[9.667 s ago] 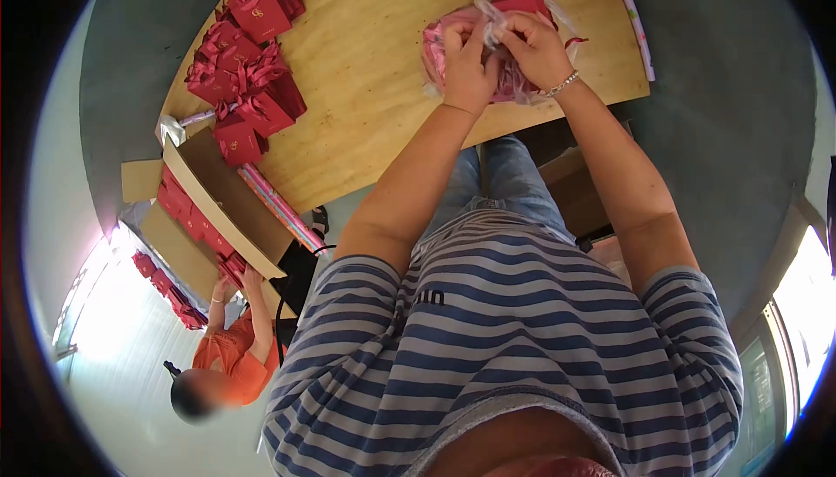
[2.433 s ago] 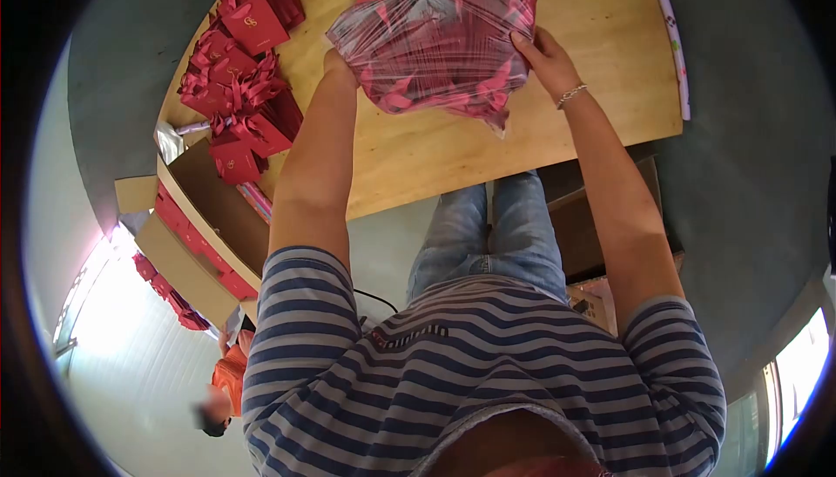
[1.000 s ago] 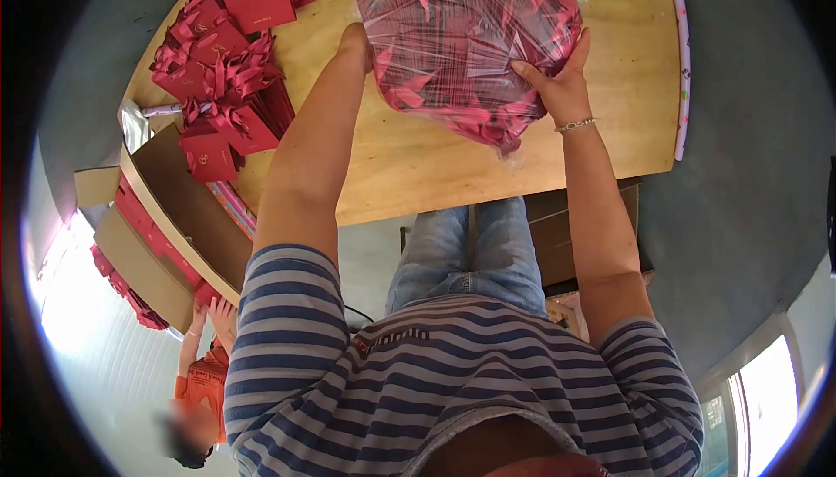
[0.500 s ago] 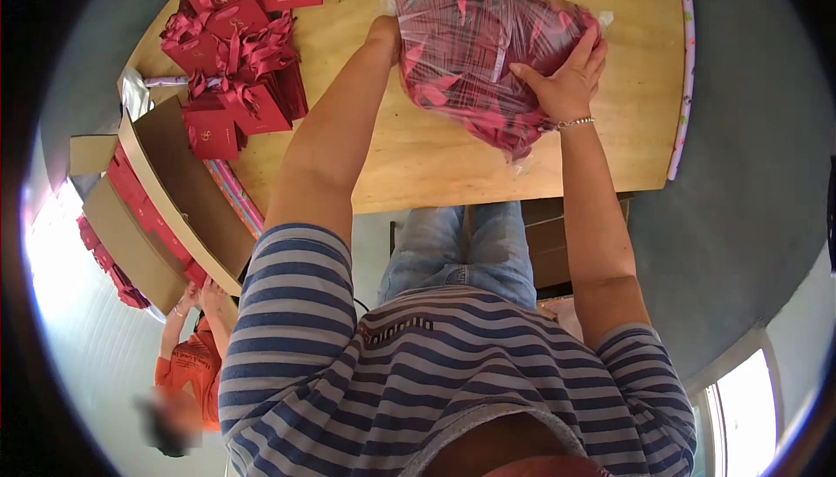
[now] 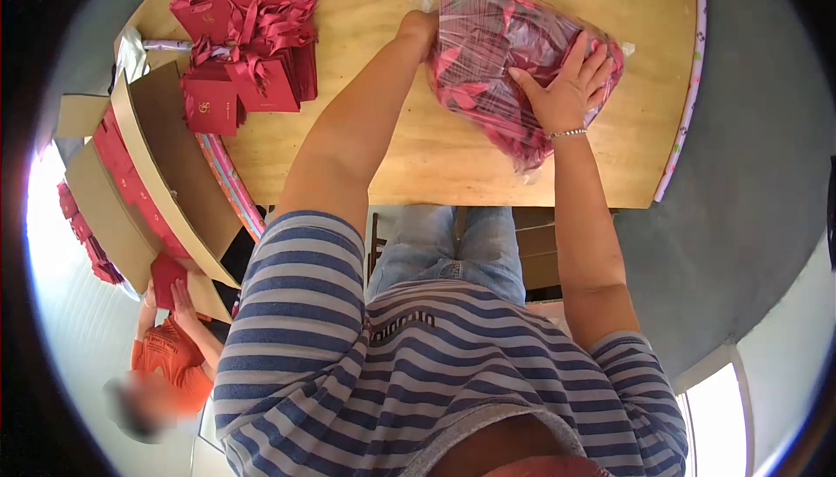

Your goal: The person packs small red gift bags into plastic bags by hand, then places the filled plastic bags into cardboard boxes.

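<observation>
A clear plastic-wrapped bundle of dark red gift bags (image 5: 479, 76) lies on the wooden table in front of me. My right hand (image 5: 566, 89) rests on its right part, palm down with thumb and fingers spread apart. At the bundle's upper left edge is my left hand (image 5: 421, 28), its fingers hidden behind the wrapped side. A knotted or gathered tip of plastic sticks out beyond that hand.
Stacks of red gift bags with ribbons (image 5: 252, 33) stand on the table's left side. Beyond the edge, an open cardboard box (image 5: 165, 146) holds red items. A person in orange (image 5: 170, 359) works there with a red piece. Patterned edging (image 5: 688, 85) borders the table's right side.
The bundle and both my hands now appear further right in view. My right-hand fingers are spread wider over it. The other person's hands now hold a red piece by the box.
</observation>
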`<action>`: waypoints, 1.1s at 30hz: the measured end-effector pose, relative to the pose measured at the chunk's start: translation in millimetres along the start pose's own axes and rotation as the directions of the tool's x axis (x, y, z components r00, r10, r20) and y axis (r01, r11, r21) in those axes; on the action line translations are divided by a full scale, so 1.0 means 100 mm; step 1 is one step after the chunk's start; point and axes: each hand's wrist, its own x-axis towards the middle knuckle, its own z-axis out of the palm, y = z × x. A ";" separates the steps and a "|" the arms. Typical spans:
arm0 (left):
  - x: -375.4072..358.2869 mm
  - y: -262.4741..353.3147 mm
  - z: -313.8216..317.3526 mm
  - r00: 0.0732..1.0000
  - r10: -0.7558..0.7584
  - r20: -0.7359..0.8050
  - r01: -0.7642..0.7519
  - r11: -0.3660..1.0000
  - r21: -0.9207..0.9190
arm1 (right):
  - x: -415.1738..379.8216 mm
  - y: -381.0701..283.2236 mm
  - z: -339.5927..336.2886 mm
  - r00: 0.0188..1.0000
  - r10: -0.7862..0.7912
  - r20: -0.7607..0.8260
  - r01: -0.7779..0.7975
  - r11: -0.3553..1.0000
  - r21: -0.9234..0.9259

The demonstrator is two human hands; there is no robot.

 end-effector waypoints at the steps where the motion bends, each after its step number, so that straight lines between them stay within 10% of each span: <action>1: 0.22 -0.38 -0.01 0.770 0.638 -0.014 -0.638 0.770 -0.001 | 0.02 -0.01 -0.02 0.999 0.026 0.023 -0.026 1.000 0.002; 2: 0.42 -0.56 -0.01 0.185 0.982 -0.033 -0.983 0.185 -0.001 | 0.04 -0.03 -0.05 0.998 0.045 0.050 -0.045 0.999 -0.010; 22: 0.74 -0.27 -0.04 0.091 0.996 -0.020 -0.983 0.093 0.156 | 0.10 -0.48 0.02 0.991 -0.087 0.104 0.097 0.990 -0.101; 26: 0.57 -0.46 -0.08 0.067 0.997 -0.036 -0.960 0.074 0.270 | -0.01 -0.63 -0.01 0.902 -0.429 -0.050 0.419 0.897 -0.143; 33: 0.71 -0.32 -0.14 0.099 0.995 0.001 -0.984 0.097 0.147 | -0.05 -0.82 0.29 0.697 -0.650 0.302 0.696 0.714 -0.069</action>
